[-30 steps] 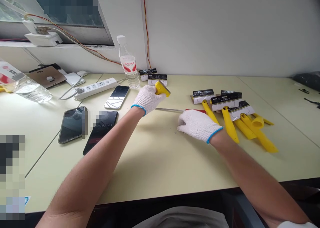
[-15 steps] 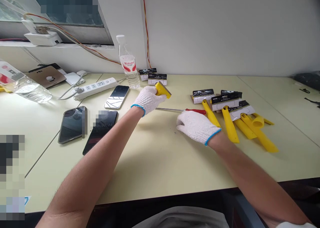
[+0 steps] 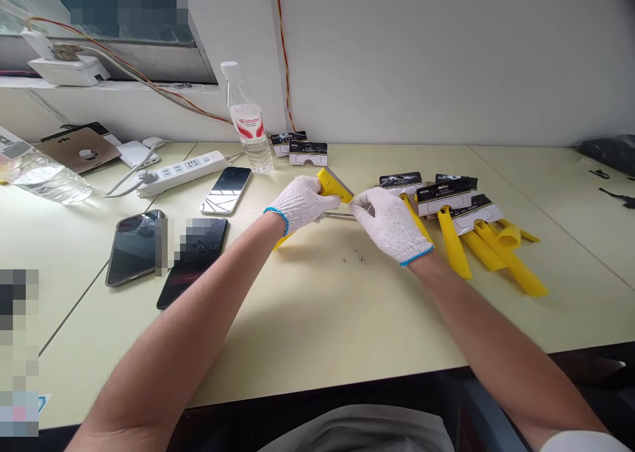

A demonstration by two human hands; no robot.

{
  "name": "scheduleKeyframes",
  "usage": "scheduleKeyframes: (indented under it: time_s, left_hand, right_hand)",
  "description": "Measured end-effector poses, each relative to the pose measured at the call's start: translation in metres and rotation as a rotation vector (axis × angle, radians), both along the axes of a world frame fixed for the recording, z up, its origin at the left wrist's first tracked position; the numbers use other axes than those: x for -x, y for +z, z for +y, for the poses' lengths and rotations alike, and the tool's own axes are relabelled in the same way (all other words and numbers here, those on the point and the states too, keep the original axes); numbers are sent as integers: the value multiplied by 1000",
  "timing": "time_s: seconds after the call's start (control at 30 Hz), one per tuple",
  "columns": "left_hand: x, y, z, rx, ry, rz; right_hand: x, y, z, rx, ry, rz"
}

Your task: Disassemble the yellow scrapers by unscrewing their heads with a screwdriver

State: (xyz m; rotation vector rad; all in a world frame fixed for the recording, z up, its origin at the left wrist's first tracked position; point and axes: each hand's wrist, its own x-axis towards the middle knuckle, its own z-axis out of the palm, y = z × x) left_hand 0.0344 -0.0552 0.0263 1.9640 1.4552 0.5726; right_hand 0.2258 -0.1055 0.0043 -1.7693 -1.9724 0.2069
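My left hand [image 3: 302,204], in a white knit glove with a blue cuff, is closed around a yellow scraper [image 3: 335,186]. The scraper's metal-edged head sticks out above the fingers, and part of its handle shows below the wrist. My gloved right hand [image 3: 389,224] is pinched at the right end of that head; whatever its fingertips hold is too small to make out. Behind both hands lies a screwdriver [image 3: 340,216], only its shaft showing. Several tiny metal pieces, apparently screws [image 3: 361,259], lie on the table below the right hand.
Several yellow handles [image 3: 455,250] with black-and-white cards [image 3: 446,197] lie at the right. Two more cards [image 3: 308,153] stand near the wall beside a water bottle [image 3: 251,131]. Phones [image 3: 225,190], a power strip [image 3: 183,173] and another bottle [image 3: 44,171] occupy the left.
My right hand has moved up and left from the table to the scraper head. The scraper has turned and shifted slightly right in my left hand. Small metal pieces now show on the table.
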Motion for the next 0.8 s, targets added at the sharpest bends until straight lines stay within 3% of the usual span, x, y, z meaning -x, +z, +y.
scheduleKeyframes:
  time_s: [0.47,0.8]
  left_hand:
    - [-18,-18,-1,29,-37,-15]
    - [-14,1,-13,184,-60,-79]
  right_hand:
    - [-4,-16,7,-56,-31,-4]
    - [-8,-23,11,-56,-84,63]
